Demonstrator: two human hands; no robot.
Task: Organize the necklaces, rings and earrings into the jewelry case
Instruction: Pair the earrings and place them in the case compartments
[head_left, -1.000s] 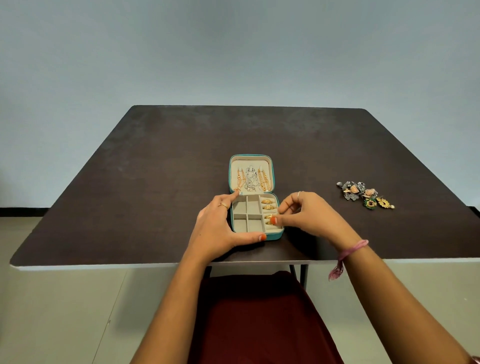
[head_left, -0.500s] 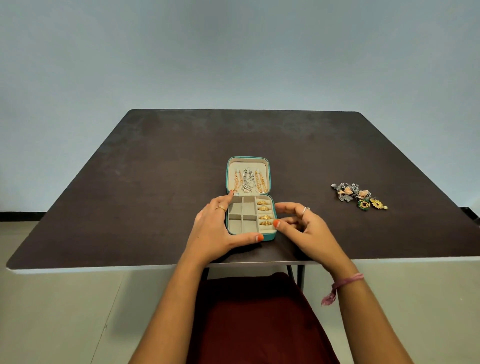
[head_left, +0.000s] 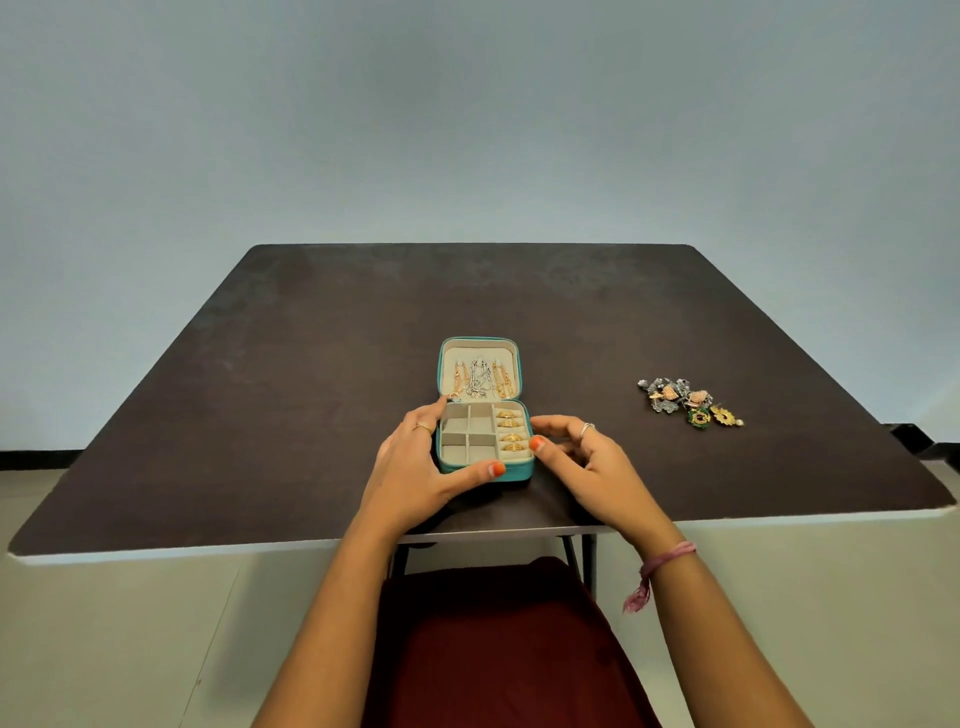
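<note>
Open teal jewelry case (head_left: 511, 472), gold rings (head_left: 509, 430) inside, earrings (head_left: 688, 401) apart.

Dark brown square bench (head_left: 311, 405): wide bare surface on the left half and along the far edge. Small teal jewelry case with beige lining (head_left: 511, 474) near the front edge, raised lid blocking a straight approach from behind. Left hand (head_left: 415, 462) against the case's left wall and front, right hand (head_left: 582, 457) just beside its right wall. Open strip between right hand and cluster of silver, pink and gold earrings (head_left: 685, 402). Case's four square compartments reachable from above.
</note>
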